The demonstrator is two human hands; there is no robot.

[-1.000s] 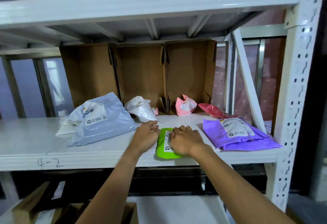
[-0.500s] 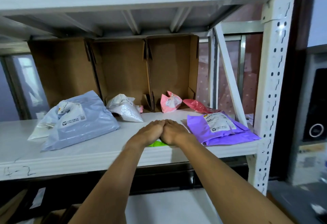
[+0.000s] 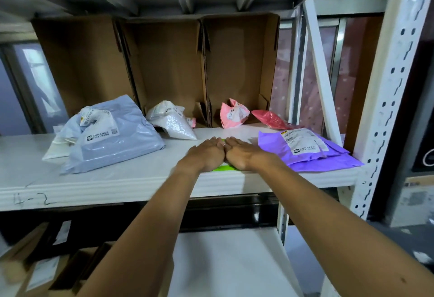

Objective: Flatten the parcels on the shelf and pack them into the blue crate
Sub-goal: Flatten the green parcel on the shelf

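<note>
Left hand [image 3: 206, 156] and right hand [image 3: 239, 156], flat and touching, pressed the green parcel [image 3: 222, 168] onto the shelf [image 3: 117, 179]; seemingly soft, light, best gripped by an edge.

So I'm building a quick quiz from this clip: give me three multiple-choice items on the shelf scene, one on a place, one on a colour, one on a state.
1. Where does the purple parcel lie?
A. Right of the hands
B. Left of the hands
C. Inside a cardboard box

2. What colour is the parcel under the hands?
A. Pink
B. Green
C. White

3. How are the left hand and right hand placed?
A. Lifted off the shelf
B. Far apart
C. Flat, side by side, touching

Answers: A, it sits by the right post; B, green parcel edges peek out; C, both palms press down together.
</note>
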